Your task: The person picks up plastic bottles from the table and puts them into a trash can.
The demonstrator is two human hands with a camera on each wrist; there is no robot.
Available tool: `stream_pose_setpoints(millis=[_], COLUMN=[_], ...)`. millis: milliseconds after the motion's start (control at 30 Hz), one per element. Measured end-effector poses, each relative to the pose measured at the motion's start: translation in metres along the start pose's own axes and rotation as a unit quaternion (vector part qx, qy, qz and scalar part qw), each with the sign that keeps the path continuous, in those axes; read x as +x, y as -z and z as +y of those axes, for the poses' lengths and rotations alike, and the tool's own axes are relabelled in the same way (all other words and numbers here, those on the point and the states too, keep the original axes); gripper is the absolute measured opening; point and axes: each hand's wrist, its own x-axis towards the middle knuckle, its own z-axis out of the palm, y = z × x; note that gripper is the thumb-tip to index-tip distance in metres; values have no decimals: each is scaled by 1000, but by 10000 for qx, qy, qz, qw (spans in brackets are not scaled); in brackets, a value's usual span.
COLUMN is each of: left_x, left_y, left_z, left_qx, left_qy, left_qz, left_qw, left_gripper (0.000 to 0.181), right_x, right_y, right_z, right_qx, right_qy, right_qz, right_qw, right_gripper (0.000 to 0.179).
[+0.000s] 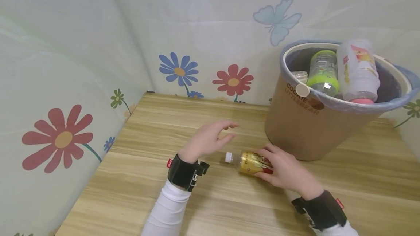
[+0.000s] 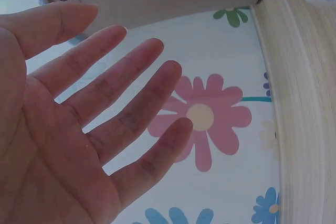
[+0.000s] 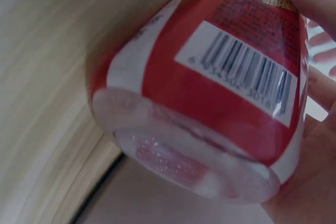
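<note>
A clear plastic bottle (image 1: 248,163) with a gold and red label and a white cap (image 1: 228,157) lies on its side on the wooden table (image 1: 229,207). My right hand (image 1: 287,170) grips it round the label, thumb on the near side and fingers over the far side. In the right wrist view the bottle (image 3: 210,103) shows its red barcode label and clear base. Above and left of the cap, my left hand (image 1: 211,139) hovers with nothing in it. Its fingers (image 2: 134,119) are spread and slightly bent in the left wrist view.
A brown bin (image 1: 295,130) with a bluish liner stands at the back right, just beyond my right hand. Several bottles fill its mouth, among them a green-banded bottle (image 1: 323,72) and a large white bottle (image 1: 357,70). A flowered wall covering (image 1: 197,21) borders the table behind and left.
</note>
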Motion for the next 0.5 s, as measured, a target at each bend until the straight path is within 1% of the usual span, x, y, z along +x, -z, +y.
stream_pose_setpoints(millis=[133, 233, 300, 400, 500], left_x=[0, 2, 2, 3, 4], left_y=[1, 1, 0, -3, -7], left_z=[-3, -4, -3, -2, 0], left_qx=[18, 50, 60, 135, 272], left_qy=[69, 10, -21, 20, 128], left_qz=[1, -30, -91, -200, -407], left_qw=[10000, 10000, 9999, 9997, 9987], left_gripper=[40, 41, 41, 44, 49], right_x=[21, 29, 30, 27, 23], right_y=[-11, -15, -15, -12, -6], right_z=[-10, -12, -12, -11, -8], right_qx=[182, 215, 289, 424, 581], right_qy=[-39, -87, -117, -119, -138], right_qz=[-12, 43, 84, 191, 337], right_qw=[9998, 9997, 9995, 9988, 9976], right_gripper=[60, 61, 64, 69, 67])
